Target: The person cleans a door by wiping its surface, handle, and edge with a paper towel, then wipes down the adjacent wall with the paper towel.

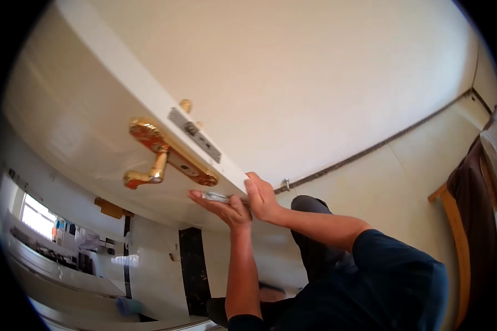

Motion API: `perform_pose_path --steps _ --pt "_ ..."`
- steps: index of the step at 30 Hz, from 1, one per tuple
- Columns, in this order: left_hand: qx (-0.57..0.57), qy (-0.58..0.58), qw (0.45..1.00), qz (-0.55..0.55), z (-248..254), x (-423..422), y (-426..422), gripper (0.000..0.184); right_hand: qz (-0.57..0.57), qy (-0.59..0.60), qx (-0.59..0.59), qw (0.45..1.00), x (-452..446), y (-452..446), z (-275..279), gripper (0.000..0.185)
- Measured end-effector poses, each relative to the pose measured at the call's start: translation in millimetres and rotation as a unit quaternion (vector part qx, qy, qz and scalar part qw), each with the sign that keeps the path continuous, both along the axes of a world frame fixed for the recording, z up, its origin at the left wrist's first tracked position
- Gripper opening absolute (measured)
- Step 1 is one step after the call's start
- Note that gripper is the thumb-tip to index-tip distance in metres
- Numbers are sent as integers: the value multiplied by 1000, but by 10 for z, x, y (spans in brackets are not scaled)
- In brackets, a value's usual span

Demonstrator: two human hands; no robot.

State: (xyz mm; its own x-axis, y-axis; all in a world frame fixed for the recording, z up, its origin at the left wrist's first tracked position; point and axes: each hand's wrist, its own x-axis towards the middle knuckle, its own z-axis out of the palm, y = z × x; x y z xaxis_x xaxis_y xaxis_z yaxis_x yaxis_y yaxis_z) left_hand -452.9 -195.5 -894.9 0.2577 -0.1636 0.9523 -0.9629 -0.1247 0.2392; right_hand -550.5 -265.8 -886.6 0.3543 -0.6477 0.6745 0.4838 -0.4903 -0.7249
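Mid-frame, the left hand [226, 209] holds a small shiny object [215, 197], fingers together; the right hand [263, 199] touches the white door [105, 127] along its edge, though whether its fingers pinch I can't tell.

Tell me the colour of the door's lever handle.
The lever handle on the door is shiny gold; it shows best in the head view.

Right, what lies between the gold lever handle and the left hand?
Only bare white door; the head view shows that stretch between lever handle and left hand.
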Motion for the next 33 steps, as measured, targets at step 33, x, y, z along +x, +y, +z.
perform_pose_path --steps 33 --pt "225 430 824 290 -537 -1210 469 53 225 110 83 965 -502 512 241 39"
